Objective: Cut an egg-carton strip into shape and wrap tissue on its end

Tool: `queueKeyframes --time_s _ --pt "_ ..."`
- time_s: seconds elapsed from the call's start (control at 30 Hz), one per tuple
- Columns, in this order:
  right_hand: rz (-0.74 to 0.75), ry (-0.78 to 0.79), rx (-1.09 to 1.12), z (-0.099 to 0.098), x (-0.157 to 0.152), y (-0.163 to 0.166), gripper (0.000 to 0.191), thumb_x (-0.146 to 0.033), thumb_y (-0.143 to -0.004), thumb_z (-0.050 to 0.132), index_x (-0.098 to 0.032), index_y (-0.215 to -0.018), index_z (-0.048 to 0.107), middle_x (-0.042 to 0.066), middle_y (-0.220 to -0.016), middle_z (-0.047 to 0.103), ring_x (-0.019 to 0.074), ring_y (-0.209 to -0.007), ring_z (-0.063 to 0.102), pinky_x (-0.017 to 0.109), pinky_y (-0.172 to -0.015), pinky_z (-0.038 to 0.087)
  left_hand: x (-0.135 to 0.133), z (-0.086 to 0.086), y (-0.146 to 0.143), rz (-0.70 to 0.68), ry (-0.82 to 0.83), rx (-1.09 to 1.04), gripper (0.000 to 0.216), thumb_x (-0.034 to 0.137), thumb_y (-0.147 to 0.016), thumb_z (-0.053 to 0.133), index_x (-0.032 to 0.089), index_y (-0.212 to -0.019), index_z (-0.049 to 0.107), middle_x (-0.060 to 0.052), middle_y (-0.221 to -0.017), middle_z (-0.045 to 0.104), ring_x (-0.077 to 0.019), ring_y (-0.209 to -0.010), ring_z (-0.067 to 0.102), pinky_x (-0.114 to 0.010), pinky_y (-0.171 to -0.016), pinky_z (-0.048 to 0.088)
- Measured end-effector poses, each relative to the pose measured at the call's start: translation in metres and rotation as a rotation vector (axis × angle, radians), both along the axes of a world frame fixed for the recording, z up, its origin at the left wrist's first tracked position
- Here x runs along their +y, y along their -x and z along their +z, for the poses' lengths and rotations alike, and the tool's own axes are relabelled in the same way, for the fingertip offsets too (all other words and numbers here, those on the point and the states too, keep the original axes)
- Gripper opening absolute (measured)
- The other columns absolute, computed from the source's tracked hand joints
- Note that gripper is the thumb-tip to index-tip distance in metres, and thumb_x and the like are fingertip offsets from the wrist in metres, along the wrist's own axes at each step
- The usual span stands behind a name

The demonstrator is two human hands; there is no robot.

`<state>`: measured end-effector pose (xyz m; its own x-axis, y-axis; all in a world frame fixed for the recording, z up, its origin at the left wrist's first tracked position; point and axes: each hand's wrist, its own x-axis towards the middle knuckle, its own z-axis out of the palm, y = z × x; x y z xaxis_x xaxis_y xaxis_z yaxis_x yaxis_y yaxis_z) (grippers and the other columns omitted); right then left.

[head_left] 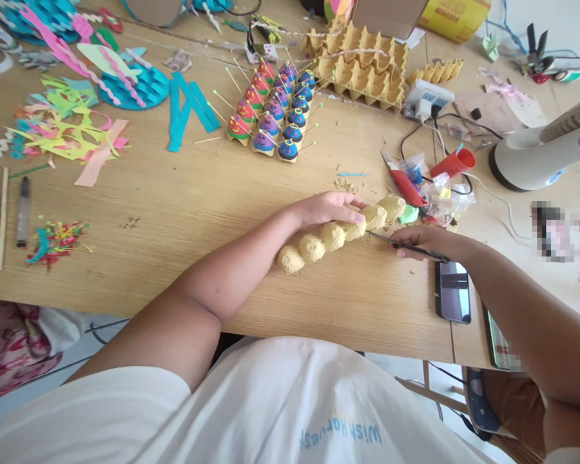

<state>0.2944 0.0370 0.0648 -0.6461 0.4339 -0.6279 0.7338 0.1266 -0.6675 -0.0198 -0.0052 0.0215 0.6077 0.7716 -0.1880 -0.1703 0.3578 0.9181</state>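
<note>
My left hand (331,209) is closed around a pale yellow egg-carton strip (332,237), a row of several rounded cups with their domes facing up. The strip slants up to the right over the table. My right hand (415,243) grips a slim dark tool with a long narrow tip (384,238); whether it is scissors or a blade I cannot tell. Its tip reaches the strip's near edge, just past my left fingers. Small carton crumbs (345,187) lie on the wood behind the strip.
Painted carton cups with pins (273,122) stand behind my hands. Farther back are uncut egg cartons (362,67) and a power strip (430,95). At right lie a red-handled tool (408,187), a phone (453,293) and a white appliance (536,151). Paper scraps (72,122) cover the left.
</note>
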Motion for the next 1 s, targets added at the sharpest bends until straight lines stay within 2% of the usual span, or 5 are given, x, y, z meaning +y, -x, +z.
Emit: queueKeyframes --time_s 0.3,0.57,0.7,0.87,1.0 --pt "-0.086 -0.057 -0.013 0.000 -0.010 0.002 0.055 -0.078 -0.080 0.081 -0.023 -0.085 0.076 -0.004 -0.062 0.051 0.0124 -0.057 0.043 0.030 -0.058 0.031 -0.001 -0.003 -0.001 0.007 -0.036 0.004 0.047 0.043 -0.077 0.091 0.025 -0.119 0.079 -0.007 -0.112 0.084 -0.0245 -0.098 0.077 -0.032 -0.082 0.061" --pt "-0.015 -0.081 0.014 0.002 -0.010 0.011 0.066 -0.087 -0.073 0.080 -0.022 -0.077 0.074 0.000 -0.070 0.061 0.0149 -0.066 0.052 0.029 -0.062 0.040 -0.001 -0.004 -0.002 0.029 -0.036 0.013 0.039 0.036 -0.080 0.089 0.023 -0.116 0.080 -0.009 -0.110 0.084 -0.0301 -0.103 0.079 -0.041 -0.092 0.062" --pt "-0.033 -0.134 0.021 -0.002 -0.012 0.010 0.066 -0.087 -0.076 0.077 -0.022 -0.079 0.073 0.000 -0.071 0.061 0.0151 -0.066 0.053 0.030 -0.063 0.039 -0.002 -0.003 -0.003 0.054 -0.032 0.022 0.042 0.035 -0.080 0.088 0.023 -0.119 0.079 -0.009 -0.112 0.084 -0.0273 -0.102 0.078 -0.039 -0.092 0.061" --pt "-0.045 -0.288 -0.033 -0.008 -0.020 0.008 0.059 -0.082 -0.079 0.075 -0.024 -0.084 0.072 -0.002 -0.065 0.057 0.0155 -0.062 0.050 0.031 -0.063 0.037 -0.001 -0.004 -0.003 0.080 -0.012 0.007 0.044 0.032 -0.082 0.087 0.020 -0.124 0.076 -0.010 -0.114 0.083 -0.0221 -0.094 0.076 -0.036 -0.088 0.058" --pt "-0.158 -0.441 -0.044 -0.008 -0.041 0.004 0.054 -0.077 -0.080 0.078 -0.024 -0.089 0.072 -0.001 -0.063 0.059 0.0166 -0.061 0.052 0.032 -0.060 0.037 0.001 -0.008 -0.002 0.187 0.002 -0.073 0.040 0.034 -0.086 0.083 0.023 -0.124 0.077 -0.007 -0.115 0.083 -0.0199 -0.095 0.075 -0.032 -0.088 0.056"
